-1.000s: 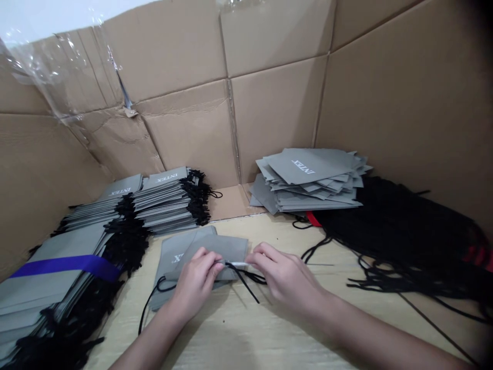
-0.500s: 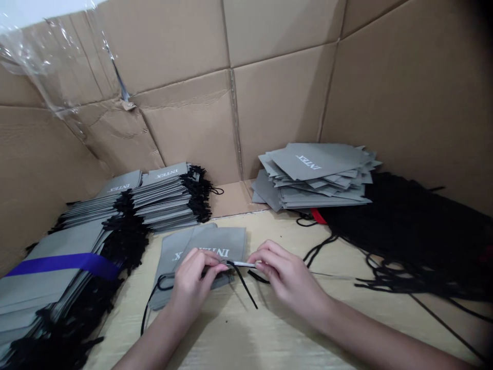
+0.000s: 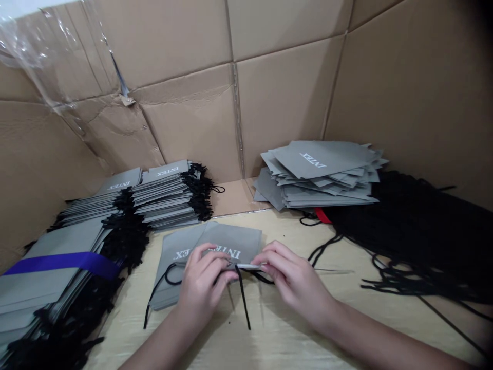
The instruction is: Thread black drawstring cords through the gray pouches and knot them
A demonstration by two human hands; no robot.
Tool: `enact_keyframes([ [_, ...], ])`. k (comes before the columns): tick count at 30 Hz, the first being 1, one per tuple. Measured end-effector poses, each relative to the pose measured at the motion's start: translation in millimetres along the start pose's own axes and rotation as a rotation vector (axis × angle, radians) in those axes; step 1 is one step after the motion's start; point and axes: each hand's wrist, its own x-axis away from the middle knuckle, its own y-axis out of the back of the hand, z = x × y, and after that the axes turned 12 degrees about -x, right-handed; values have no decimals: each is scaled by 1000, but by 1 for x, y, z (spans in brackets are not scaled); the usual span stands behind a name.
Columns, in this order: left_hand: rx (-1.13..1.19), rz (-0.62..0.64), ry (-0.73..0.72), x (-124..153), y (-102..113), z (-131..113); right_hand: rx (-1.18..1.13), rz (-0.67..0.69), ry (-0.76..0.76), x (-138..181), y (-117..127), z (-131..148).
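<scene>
Pouch of flat grey cloth-like material with white INTEX lettering (image 3: 246,240) lies just beyond the fingertips of both hands, its near edge running left to right between them. The left hand (image 3: 204,280) is nearer: it overlaps the left part of the pouch and is pinched on its near edge. The right hand (image 3: 295,275), apart from the left, has its fingertips closed on a slim pale strip (image 3: 250,266) at the pouch's near right corner; whether that strip is hem or separate piece cannot be determined. A thin metallic-looking rod (image 3: 335,271) shows right of the pouch, past the right hand. A soft black cord (image 3: 243,300) hangs from the pouch's near edge between the hands.

Under and left of the pouch, other grey lettered pouches (image 3: 165,293) rest on a pale wood-like table (image 3: 308,334). Farther left stand stacks of grey, black-corded pouches (image 3: 165,200), one crossed by a purple-blue band (image 3: 92,263). Beyond and right of the pouch are a looser grey pile (image 3: 331,159) and a heap of black cords (image 3: 431,236). Brown cardboard walls (image 3: 285,108) rise behind it.
</scene>
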Motion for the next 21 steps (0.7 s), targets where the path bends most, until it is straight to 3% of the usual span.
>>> enact_keyframes([
  [9, 50, -91, 205, 4, -4, -3, 7, -4, -20, -2, 0, 3],
  [18, -103, -9, 61, 6, 0, 5, 54, 23, 2, -1, -1, 1],
  [21, -122, 28, 81, 5, 3, 4, 86, 29, 20, -1, -1, 1],
])
